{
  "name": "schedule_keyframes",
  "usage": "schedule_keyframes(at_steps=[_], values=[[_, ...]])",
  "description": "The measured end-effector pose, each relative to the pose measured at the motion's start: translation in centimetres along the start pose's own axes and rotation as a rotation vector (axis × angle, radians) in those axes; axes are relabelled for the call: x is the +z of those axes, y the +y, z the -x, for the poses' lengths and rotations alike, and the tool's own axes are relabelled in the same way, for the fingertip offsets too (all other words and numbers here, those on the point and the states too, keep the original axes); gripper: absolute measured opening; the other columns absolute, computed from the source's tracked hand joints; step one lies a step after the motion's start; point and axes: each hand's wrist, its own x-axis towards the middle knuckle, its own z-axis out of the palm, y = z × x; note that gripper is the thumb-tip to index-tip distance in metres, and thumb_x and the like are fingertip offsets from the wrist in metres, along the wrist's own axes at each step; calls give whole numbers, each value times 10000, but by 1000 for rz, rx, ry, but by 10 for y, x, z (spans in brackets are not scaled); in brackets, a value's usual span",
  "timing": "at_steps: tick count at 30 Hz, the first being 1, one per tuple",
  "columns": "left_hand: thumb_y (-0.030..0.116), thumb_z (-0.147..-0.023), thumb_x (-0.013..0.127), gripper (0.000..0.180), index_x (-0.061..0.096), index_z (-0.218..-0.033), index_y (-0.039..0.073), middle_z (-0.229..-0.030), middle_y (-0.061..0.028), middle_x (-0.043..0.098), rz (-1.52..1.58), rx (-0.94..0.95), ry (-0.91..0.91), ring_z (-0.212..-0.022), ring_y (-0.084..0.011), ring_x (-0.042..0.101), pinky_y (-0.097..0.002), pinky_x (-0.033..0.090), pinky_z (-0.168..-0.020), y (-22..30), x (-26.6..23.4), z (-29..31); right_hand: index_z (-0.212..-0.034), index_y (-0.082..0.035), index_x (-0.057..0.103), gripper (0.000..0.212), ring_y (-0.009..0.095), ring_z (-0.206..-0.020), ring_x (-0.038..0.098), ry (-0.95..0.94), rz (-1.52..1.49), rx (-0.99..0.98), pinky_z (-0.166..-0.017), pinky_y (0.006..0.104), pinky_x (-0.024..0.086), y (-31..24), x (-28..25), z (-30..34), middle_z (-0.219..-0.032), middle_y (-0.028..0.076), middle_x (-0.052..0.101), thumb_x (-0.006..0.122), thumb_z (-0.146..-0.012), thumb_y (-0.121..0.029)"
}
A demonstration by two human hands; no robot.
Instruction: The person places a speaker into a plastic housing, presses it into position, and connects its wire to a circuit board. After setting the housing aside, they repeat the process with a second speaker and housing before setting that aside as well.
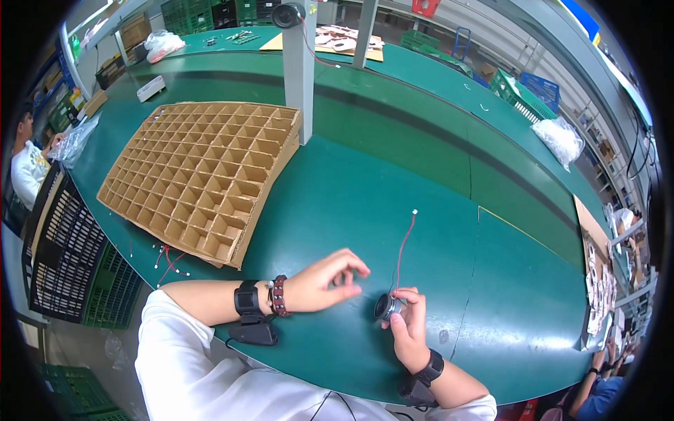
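Note:
My right hand (411, 327) grips a small round black speaker (383, 307) with a silvery rim, its dark face turned to the left. From the speaker a thin red and black wire (401, 251) runs away from me across the green table, ending in a small white connector (415, 211). To the left of the speaker, my left hand (328, 281) hovers over the table with loosely bent fingers, holding nothing. A cardboard divider tray (196, 168) with many square cells lies tilted on the table, beyond my left forearm.
Red wires with white connectors (168, 262) lie by the tray's near edge. A grey post (298, 77) rises behind it, with another round speaker (286, 15) near its top. Flat cut pieces (600, 295) lie at the right; black crates (60, 245) stand at the left.

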Motion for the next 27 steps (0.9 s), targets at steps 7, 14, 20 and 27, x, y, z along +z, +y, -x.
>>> schedule_keyframes(at_steps=[7, 14, 20, 27], values=[[160, -774, 702, 463, 468, -1157, 43, -1088, -133, 510, -279, 189, -282, -839, -195, 558, -297, 465, -721, 6, -1, 6, -1170, -24, 365, 426, 207, -1030, 471, -178, 134, -133, -848, 302, 439, 10, 4, -3, -1135, 126, 377, 578, -805, 30], [190, -732, 745, 510, 494, -1149, 38, -1059, -123, 504, -283, 204, -302, -835, -199, 571, -319, 486, -737, 3, 0, -2, -1183, -29, 367, 478, 236, -1065, 466, -141, 264, -219, -877, 339, 443, 12, -1, -4, -1159, 150, 380, 635, -788, 1], [161, -640, 801, 551, 530, -1102, 33, -983, -93, 508, -423, 265, -199, -710, -154, 526, -273, 452, -620, -6, -1, 5, -1148, -21, 373, 421, 235, -995, 488, -71, 264, -291, -846, 321, 456, 25, 4, -10, -1132, 149, 375, 626, -814, -58], [142, -634, 685, 441, 487, -1003, 6, -987, -140, 474, -474, 235, -186, -879, -239, 470, -324, 408, -747, -1, 2, 7, -1091, -16, 371, 356, 206, -897, 505, -151, 191, -226, -789, 313, 458, 18, 5, -5, -1079, 122, 362, 605, -829, -74]])
